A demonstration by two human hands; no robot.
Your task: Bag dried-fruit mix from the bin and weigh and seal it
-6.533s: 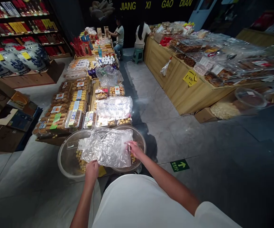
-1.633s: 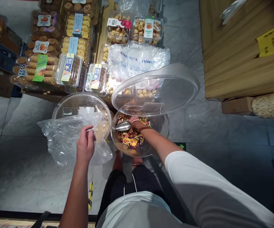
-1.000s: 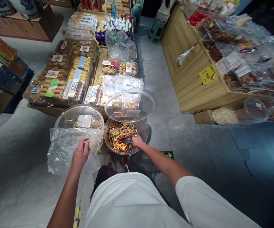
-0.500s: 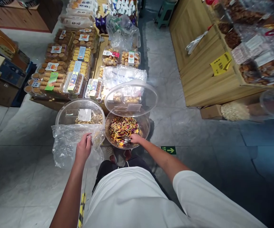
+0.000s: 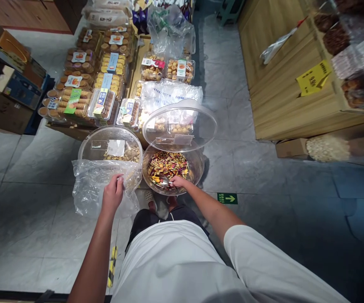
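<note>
Head view: your left hand [image 5: 112, 193] has its fingers closed on the top edge of a clear plastic bag [image 5: 90, 193], which hangs open just beside the left bin. Your right hand [image 5: 178, 182] has its fingers curled around the handle of a metal scoop [image 5: 162, 182], its bowl down in mixed dried fruit and vegetable chips [image 5: 168, 165]. The chips sit in a round clear bin [image 5: 198, 166], its clear lid [image 5: 194, 126] propped open above. The left bin [image 5: 89, 141] holds pale baked snacks [image 5: 122, 155], its lid also clear. Packaged biscuit trays [image 5: 75, 101] lie on the display table [image 5: 131, 71] ahead. Wooden counter [image 5: 283, 97] stands right.
</note>
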